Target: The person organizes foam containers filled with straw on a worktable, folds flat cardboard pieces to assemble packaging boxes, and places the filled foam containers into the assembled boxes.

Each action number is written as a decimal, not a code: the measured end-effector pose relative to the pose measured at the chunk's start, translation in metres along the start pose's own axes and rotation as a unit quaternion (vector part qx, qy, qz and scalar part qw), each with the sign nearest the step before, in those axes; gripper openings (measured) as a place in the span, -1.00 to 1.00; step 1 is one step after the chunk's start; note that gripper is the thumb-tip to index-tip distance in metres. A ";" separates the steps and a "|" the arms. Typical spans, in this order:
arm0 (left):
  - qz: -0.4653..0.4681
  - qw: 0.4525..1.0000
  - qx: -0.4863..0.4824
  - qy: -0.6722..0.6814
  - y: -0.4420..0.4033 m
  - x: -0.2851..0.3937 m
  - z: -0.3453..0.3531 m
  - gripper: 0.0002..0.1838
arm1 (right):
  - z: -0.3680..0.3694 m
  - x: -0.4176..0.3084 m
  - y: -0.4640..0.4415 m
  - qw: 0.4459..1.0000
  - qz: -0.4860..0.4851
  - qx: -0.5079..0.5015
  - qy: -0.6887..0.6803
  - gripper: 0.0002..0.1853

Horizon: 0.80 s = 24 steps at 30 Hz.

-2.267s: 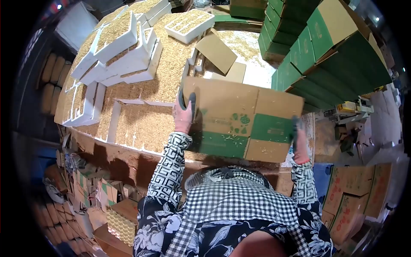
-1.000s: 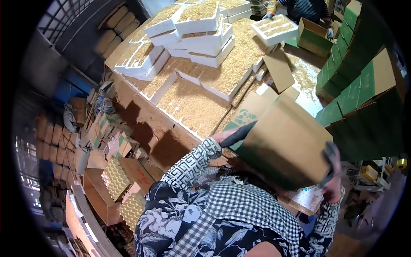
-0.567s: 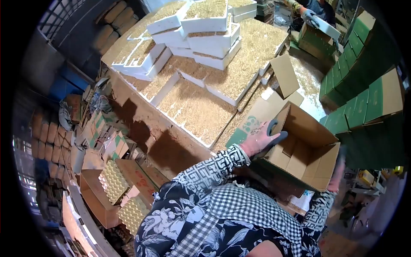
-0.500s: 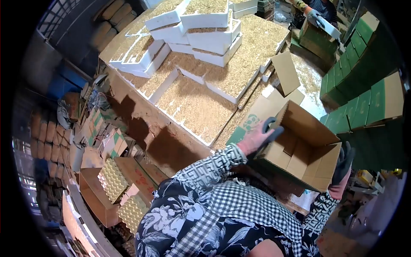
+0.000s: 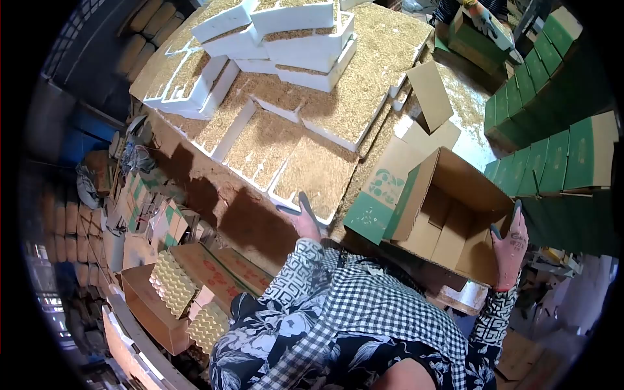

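Note:
An open cardboard box [image 5: 448, 221], brown inside with green outside, stands tilted in front of me on the right. My right hand [image 5: 510, 250], in a pink glove with dark fingertips, grips its right wall, thumb on the inner side and fingers along the edge. My left hand [image 5: 303, 222], gloved alike, has thumb and fingers apart and holds nothing. It is at the near corner of a white foam tray [image 5: 276, 197] filled with straw-coloured loose material; whether it touches the rim I cannot tell. A flat green-and-brown carton flap [image 5: 374, 211] lies between box and trays.
White foam trays [image 5: 305, 58] are stacked on the far part of the table. Green cartons [image 5: 552, 162] form rows at the right. At lower left, yellow egg-tray sheets [image 5: 172, 284] sit in a brown box [image 5: 146, 299]. Another person's gloved hand [image 5: 478, 16] works at a green box, upper right.
My left hand has let go of the cardboard box's left side and moved left to the near foam tray. My right hand has shifted, its thumb now inside the box wall.

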State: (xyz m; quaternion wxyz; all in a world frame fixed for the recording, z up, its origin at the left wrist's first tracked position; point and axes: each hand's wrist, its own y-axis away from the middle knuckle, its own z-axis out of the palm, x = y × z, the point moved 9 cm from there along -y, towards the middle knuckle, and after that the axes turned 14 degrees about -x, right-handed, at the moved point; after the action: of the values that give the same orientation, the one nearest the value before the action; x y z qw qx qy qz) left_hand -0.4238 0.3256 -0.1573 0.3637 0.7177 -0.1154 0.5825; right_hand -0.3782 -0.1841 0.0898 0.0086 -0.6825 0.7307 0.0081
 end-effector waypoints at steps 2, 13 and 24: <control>-0.004 0.984 0.006 0.175 -0.002 0.009 0.002 -0.10 | 0.002 0.002 -0.001 1.000 0.008 -0.017 0.002 -0.11; 0.047 0.869 -0.369 0.327 0.053 0.164 0.028 -0.54 | -0.025 -0.042 0.012 0.955 -0.213 -0.011 -0.208 -0.45; 0.051 0.728 -0.674 0.118 0.206 0.189 0.252 -0.33 | -0.024 0.040 0.017 0.555 -0.082 -0.071 -0.825 -0.34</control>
State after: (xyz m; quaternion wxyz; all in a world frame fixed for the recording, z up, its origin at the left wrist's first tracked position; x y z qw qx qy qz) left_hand -0.3000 0.0631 0.0820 0.7323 0.2026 -0.4701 0.4491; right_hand -0.3978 -0.2231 0.1125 0.5599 -0.4328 0.3415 0.6185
